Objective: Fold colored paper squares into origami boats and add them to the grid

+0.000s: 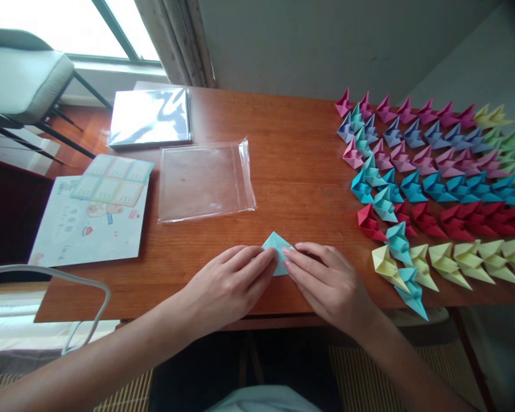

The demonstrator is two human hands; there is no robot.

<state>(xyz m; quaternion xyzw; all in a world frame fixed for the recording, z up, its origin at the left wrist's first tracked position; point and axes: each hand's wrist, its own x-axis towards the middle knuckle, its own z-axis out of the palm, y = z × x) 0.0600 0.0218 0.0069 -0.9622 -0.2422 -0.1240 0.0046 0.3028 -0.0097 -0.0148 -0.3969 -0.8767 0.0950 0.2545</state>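
Observation:
A small piece of pale aqua origami paper (274, 240), folded with a pointed top, lies on the table in front of me. My left hand (240, 277) has its fingers closed on the paper's left side, and they cover part of it. From the other side, my right hand (330, 280) pinches the right edge with its fingertips. Both thumbs are mostly hidden. To the right of that hand stand rows of folded paper figures (424, 220) in pink, purple, blue, red, yellow and green. One aqua line of them (397, 240) runs slantwise across the rows' left ends.
Left of centre on the wooden table (296, 171) lies a clear plastic sleeve (201, 183). Behind it is a shiny wrapped pack (150, 117). A printed sheet (98, 226) and a card (114, 180) overlap at left, near a white cable (81, 274). A chair (26, 80) stands beyond.

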